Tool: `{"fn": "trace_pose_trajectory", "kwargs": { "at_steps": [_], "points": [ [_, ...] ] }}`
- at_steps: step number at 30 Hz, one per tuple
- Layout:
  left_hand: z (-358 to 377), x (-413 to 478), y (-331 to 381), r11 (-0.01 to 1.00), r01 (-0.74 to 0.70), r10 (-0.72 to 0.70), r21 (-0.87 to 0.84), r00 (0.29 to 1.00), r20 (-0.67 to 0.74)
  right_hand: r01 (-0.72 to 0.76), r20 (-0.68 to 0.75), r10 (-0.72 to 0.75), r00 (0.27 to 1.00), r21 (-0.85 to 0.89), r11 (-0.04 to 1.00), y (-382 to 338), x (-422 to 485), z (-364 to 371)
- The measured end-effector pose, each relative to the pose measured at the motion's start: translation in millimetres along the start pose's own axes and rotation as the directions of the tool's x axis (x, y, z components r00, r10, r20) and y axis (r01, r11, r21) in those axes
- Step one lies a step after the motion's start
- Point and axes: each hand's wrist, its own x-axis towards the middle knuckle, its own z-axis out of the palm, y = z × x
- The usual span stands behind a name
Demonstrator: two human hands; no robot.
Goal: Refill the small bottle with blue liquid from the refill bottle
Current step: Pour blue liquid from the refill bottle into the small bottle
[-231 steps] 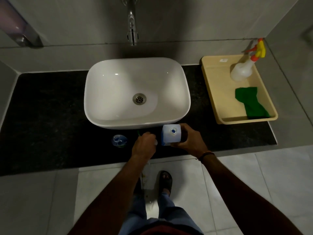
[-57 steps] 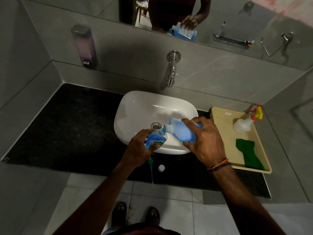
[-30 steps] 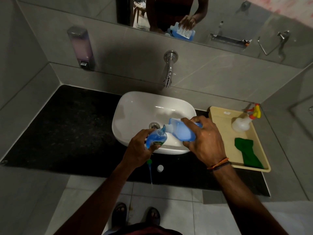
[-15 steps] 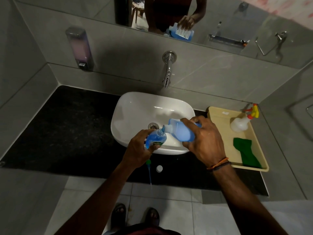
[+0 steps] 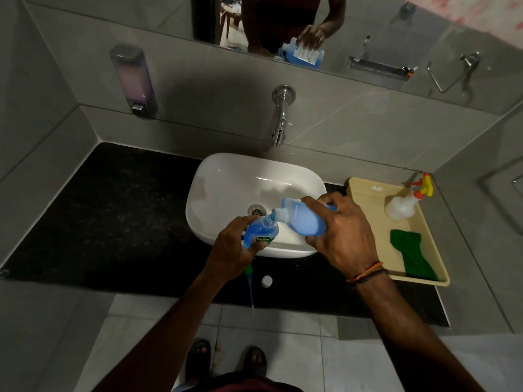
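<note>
I see right hand wrapped round refill bottle, long axis tipped left, spout at mouth of small bottle clasped in left hand over washbasin.

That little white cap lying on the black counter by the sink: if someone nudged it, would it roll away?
The white cap appears to lie flat, showing a round face, so a nudge would probably slide it rather than roll it. It looks small and plastic, so likely very light and easily flicked. It sits near the front edge of the black counter, so a careless push might drop it.
</note>
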Motion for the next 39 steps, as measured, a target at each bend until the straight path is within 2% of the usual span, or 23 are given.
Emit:
{"fn": "trace_pose_trajectory", "kwargs": {
  "at_steps": [39],
  "points": [
    [-1.0,-6.6,2.7,1.000,0.021,-0.021,-0.016,1.000,-0.003,0.012,0.007,-0.012,1.000,-0.028,1.000,-1.8,-1.6,-0.6]
  ]
}}
